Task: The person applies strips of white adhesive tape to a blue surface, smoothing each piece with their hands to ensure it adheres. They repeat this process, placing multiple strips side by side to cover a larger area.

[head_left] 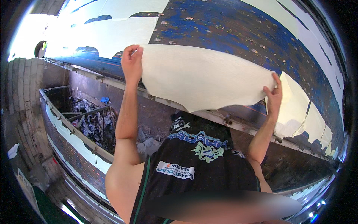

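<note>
A large pale cream sheet (205, 74) with a scalloped lower edge is stretched between my hands. It could be hide or thick paper; I cannot tell which. My left hand (132, 64) pinches its upper left corner, fingers closed. At its right end, my right hand (274, 96) grips the edge between thumb and fingers. Behind the sheet stands a worn blue and brown board (209, 26), which the sheet partly covers. Similar pale sheets lie flat on the board, one at the upper left (123, 33) and another just right of my right hand (292, 100).
A long narrow rail (108, 80) runs along the board's lower edge. At the left, an opening framed with bars holds a heap of crumpled scraps (93, 123), near a blue scrap (105, 100). A second board with pale sheets (65, 128) curves past the lower left, beside a block wall (28, 93).
</note>
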The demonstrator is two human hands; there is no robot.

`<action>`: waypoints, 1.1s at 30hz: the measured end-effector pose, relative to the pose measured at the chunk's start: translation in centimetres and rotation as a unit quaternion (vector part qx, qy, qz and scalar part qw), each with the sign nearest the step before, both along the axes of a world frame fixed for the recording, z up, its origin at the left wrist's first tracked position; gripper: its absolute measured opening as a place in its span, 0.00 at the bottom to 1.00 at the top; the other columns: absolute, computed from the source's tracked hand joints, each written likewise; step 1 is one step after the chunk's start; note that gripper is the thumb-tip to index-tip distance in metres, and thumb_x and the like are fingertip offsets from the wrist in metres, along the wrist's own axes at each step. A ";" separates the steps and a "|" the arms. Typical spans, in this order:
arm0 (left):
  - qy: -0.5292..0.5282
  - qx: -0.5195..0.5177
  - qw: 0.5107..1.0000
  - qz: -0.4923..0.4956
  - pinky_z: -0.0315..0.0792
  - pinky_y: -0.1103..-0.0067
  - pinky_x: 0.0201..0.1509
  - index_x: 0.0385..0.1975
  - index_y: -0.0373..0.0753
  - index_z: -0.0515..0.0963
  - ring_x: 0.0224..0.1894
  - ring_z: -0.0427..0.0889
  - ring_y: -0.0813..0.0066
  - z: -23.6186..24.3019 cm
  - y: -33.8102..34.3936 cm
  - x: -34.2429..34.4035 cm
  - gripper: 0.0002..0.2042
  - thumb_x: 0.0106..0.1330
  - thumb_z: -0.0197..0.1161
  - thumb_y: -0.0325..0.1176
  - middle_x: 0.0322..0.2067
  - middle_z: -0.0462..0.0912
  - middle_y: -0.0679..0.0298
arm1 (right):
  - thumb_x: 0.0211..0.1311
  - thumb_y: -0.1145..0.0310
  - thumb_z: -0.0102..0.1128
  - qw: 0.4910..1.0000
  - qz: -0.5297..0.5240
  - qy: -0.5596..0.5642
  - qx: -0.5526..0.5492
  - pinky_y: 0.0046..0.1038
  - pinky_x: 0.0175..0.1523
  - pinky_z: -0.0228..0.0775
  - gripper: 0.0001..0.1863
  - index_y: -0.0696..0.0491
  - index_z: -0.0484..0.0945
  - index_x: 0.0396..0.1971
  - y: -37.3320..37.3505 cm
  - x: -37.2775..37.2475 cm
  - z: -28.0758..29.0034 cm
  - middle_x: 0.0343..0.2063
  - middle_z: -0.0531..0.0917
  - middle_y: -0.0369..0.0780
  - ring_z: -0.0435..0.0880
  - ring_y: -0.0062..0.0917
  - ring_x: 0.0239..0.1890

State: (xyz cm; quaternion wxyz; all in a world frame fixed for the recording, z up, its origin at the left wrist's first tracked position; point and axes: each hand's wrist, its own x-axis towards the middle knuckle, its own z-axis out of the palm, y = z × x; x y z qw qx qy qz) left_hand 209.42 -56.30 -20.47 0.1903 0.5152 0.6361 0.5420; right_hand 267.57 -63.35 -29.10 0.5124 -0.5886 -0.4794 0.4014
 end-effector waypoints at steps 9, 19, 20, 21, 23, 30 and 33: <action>0.215 -0.003 0.974 -0.074 0.80 0.75 0.46 0.47 0.37 0.89 0.40 0.88 0.72 -5.6 14.7 -8.8 0.08 0.74 0.71 0.33 0.42 0.92 0.61 | 0.57 0.87 0.66 0.986 0.045 -0.154 -0.046 0.38 0.82 0.60 0.50 0.44 0.63 0.81 6.9 -9.7 0.1 0.79 0.64 0.42 0.64 0.36 0.80; 0.325 0.108 0.929 -0.137 0.82 0.65 0.61 0.50 0.37 0.90 0.54 0.89 0.54 -10.2 24.9 -7.2 0.11 0.78 0.65 0.35 0.50 0.91 0.53 | 0.55 0.81 0.72 0.963 0.027 -0.262 -0.054 0.41 0.85 0.54 0.51 0.44 0.63 0.81 13.7 -7.0 -3.2 0.78 0.66 0.45 0.64 0.41 0.80; 0.327 0.112 0.929 -0.133 0.81 0.65 0.62 0.51 0.37 0.90 0.55 0.89 0.54 -10.6 25.2 -6.8 0.11 0.78 0.65 0.35 0.51 0.91 0.53 | 0.55 0.80 0.73 0.960 0.031 -0.272 -0.053 0.42 0.86 0.53 0.52 0.44 0.63 0.81 13.9 -6.6 -3.5 0.79 0.66 0.44 0.64 0.41 0.81; 0.335 0.094 0.928 -0.135 0.80 0.65 0.63 0.52 0.38 0.89 0.56 0.89 0.55 -10.9 25.4 -6.5 0.13 0.79 0.64 0.37 0.52 0.90 0.53 | 0.55 0.80 0.73 0.959 0.033 -0.276 -0.052 0.42 0.86 0.53 0.52 0.44 0.62 0.81 14.2 -6.2 -3.8 0.79 0.66 0.44 0.63 0.41 0.81; 0.334 0.068 0.931 -0.131 0.80 0.65 0.65 0.52 0.38 0.89 0.57 0.88 0.55 -11.6 25.6 -5.9 0.14 0.80 0.63 0.39 0.54 0.90 0.54 | 0.55 0.80 0.74 0.959 0.042 -0.278 -0.042 0.41 0.86 0.53 0.52 0.44 0.62 0.82 14.5 -5.7 -4.2 0.79 0.65 0.44 0.63 0.41 0.82; 0.411 0.029 0.902 -0.130 0.81 0.64 0.63 0.58 0.40 0.87 0.59 0.87 0.55 -11.4 25.9 -6.1 0.16 0.81 0.62 0.41 0.59 0.88 0.56 | 0.57 0.78 0.74 0.963 0.055 -0.257 -0.054 0.41 0.87 0.51 0.52 0.42 0.61 0.82 17.1 -5.1 -5.5 0.80 0.64 0.44 0.59 0.40 0.83; 0.456 0.024 0.880 -0.130 0.83 0.63 0.60 0.60 0.41 0.85 0.58 0.87 0.57 -10.6 26.6 -5.9 0.16 0.81 0.62 0.39 0.63 0.84 0.58 | 0.58 0.76 0.75 0.958 0.074 -0.269 -0.070 0.41 0.87 0.50 0.52 0.42 0.60 0.83 18.0 -4.6 -5.4 0.81 0.62 0.44 0.58 0.40 0.84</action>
